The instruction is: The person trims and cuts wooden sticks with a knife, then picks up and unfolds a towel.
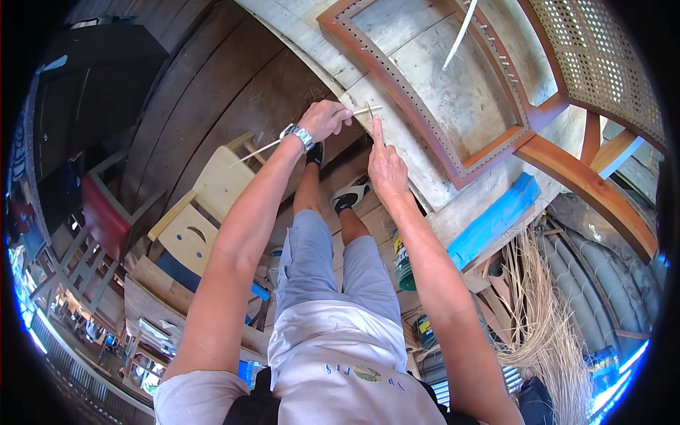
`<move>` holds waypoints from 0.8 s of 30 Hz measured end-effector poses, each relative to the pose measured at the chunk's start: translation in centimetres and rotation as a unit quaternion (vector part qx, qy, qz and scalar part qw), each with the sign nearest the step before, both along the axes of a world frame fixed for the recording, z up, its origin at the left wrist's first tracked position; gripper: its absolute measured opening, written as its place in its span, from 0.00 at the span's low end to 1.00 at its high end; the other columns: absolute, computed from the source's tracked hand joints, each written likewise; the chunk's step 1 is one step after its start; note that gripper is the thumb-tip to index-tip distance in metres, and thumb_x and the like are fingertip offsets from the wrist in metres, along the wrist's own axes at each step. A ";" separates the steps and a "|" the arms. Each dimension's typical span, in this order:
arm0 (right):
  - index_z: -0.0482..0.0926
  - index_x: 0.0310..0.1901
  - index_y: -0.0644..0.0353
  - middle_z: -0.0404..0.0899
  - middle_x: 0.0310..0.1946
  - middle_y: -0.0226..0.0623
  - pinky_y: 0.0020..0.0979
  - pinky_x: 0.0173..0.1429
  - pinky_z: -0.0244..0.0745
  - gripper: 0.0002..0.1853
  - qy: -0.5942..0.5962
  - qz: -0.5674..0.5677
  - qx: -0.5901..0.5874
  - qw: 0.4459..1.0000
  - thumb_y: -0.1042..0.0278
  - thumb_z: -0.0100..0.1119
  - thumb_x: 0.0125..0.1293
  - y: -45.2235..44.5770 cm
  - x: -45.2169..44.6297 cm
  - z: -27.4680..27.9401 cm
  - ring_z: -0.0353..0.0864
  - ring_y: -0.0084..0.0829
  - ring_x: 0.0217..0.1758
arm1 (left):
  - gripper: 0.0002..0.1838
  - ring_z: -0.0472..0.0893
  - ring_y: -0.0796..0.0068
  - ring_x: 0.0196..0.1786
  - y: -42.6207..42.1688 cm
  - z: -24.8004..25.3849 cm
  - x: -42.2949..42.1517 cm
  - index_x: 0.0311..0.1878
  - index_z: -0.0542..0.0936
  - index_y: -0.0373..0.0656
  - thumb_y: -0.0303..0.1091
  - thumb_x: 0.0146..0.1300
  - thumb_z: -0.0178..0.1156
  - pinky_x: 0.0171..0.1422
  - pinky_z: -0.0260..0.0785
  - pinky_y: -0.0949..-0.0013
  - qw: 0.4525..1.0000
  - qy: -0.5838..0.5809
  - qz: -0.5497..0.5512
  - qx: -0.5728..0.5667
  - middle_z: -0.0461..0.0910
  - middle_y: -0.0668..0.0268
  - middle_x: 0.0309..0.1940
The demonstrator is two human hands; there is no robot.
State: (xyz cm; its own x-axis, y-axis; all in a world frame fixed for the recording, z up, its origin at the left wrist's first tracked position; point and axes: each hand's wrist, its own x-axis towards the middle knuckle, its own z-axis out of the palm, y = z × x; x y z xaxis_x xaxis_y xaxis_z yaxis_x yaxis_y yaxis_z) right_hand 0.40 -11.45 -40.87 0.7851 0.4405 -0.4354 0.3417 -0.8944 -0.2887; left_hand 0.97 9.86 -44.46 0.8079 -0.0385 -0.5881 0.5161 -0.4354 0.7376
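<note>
My left hand (324, 120), with a watch on its wrist, is closed on a long pale cane strip (262, 151). The strip runs back past the wrist, and its other end pokes out over the edge of the workbench (432, 185). My right hand (388, 168) is closed, with its index finger stretched along what looks like a small knife (370, 110). Only a thin blade shows, against the strip's end; the handle is hidden in the hand. Just beyond lies a brown wooden chair (418, 113), its open seat frame lined with small holes.
Another pale strip (460, 34) crosses the seat frame, and pale pegs (504, 62) stick out of its far side. The chair's woven cane back (602, 53) is at the upper right. A bundle of dry fibres (542, 319) hangs at the right, near a blue strip (494, 221).
</note>
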 end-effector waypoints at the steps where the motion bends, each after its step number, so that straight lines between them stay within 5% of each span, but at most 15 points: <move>1: 0.45 0.81 0.46 0.81 0.26 0.57 0.51 0.32 0.83 0.39 0.001 0.000 -0.001 1.000 0.70 0.51 0.73 -0.1 0.0 0.1 0.84 0.55 0.27 | 0.18 0.80 0.68 0.25 -0.3 0.2 0.0 0.38 0.85 0.39 0.44 0.72 0.55 0.36 0.73 0.64 1.000 0.001 0.000 -0.001 0.80 0.63 0.19; 4: 0.46 0.81 0.45 0.81 0.27 0.57 0.52 0.34 0.82 0.40 0.005 0.000 -0.011 1.000 0.70 0.51 0.72 0.2 0.2 0.4 0.84 0.56 0.28 | 0.17 0.82 0.61 0.26 -1.6 0.2 -0.9 0.38 0.85 0.40 0.45 0.71 0.59 0.37 0.74 0.61 0.998 0.004 0.037 0.045 0.81 0.59 0.20; 7: 0.46 0.81 0.44 0.82 0.28 0.58 0.53 0.35 0.82 0.40 0.039 -0.007 -0.026 0.999 0.71 0.51 0.72 0.3 0.6 0.4 0.85 0.58 0.30 | 0.15 0.84 0.49 0.32 -3.3 -0.5 -2.0 0.39 0.86 0.43 0.46 0.67 0.65 0.40 0.76 0.54 0.967 -0.168 0.097 0.165 0.82 0.50 0.25; 11: 0.47 0.81 0.41 0.82 0.29 0.58 0.55 0.37 0.81 0.39 0.032 -0.031 -0.001 0.999 0.70 0.50 0.72 0.9 0.9 -0.7 0.84 0.59 0.30 | 0.15 0.83 0.49 0.30 -2.0 -0.6 -1.3 0.38 0.86 0.42 0.45 0.68 0.64 0.39 0.76 0.56 0.976 -0.134 0.066 0.158 0.82 0.51 0.24; 17: 0.47 0.81 0.38 0.82 0.30 0.57 0.54 0.38 0.81 0.38 0.039 -0.018 0.004 0.999 0.68 0.50 0.74 0.2 1.3 -0.6 0.84 0.59 0.33 | 0.22 0.83 0.66 0.24 0.1 0.7 1.0 0.32 0.86 0.40 0.50 0.71 0.59 0.36 0.75 0.63 0.998 0.007 -0.026 0.050 0.82 0.61 0.18; 19: 0.47 0.81 0.37 0.82 0.31 0.58 0.53 0.39 0.80 0.38 0.042 -0.017 0.021 0.999 0.67 0.50 0.74 0.1 2.1 -0.1 0.84 0.61 0.34 | 0.22 0.83 0.65 0.25 0.0 0.4 1.1 0.33 0.86 0.41 0.50 0.72 0.58 0.37 0.75 0.62 0.998 0.011 -0.026 0.061 0.82 0.61 0.18; 22: 0.56 0.77 0.45 0.83 0.35 0.57 0.51 0.43 0.79 0.32 0.064 -0.049 0.094 0.992 0.65 0.52 0.75 -0.8 2.7 1.7 0.83 0.63 0.38 | 0.21 0.84 0.62 0.27 -0.3 0.6 1.0 0.34 0.86 0.43 0.50 0.72 0.58 0.39 0.76 0.60 0.995 0.017 -0.034 0.090 0.82 0.61 0.19; 24: 0.67 0.68 0.55 0.83 0.42 0.58 0.49 0.47 0.77 0.23 0.067 -0.172 0.161 0.970 0.66 0.55 0.73 -1.3 2.4 3.0 0.82 0.62 0.45 | 0.20 0.85 0.60 0.29 -0.4 0.7 0.6 0.35 0.86 0.44 0.51 0.72 0.57 0.39 0.76 0.59 0.993 0.016 -0.043 0.110 0.82 0.61 0.20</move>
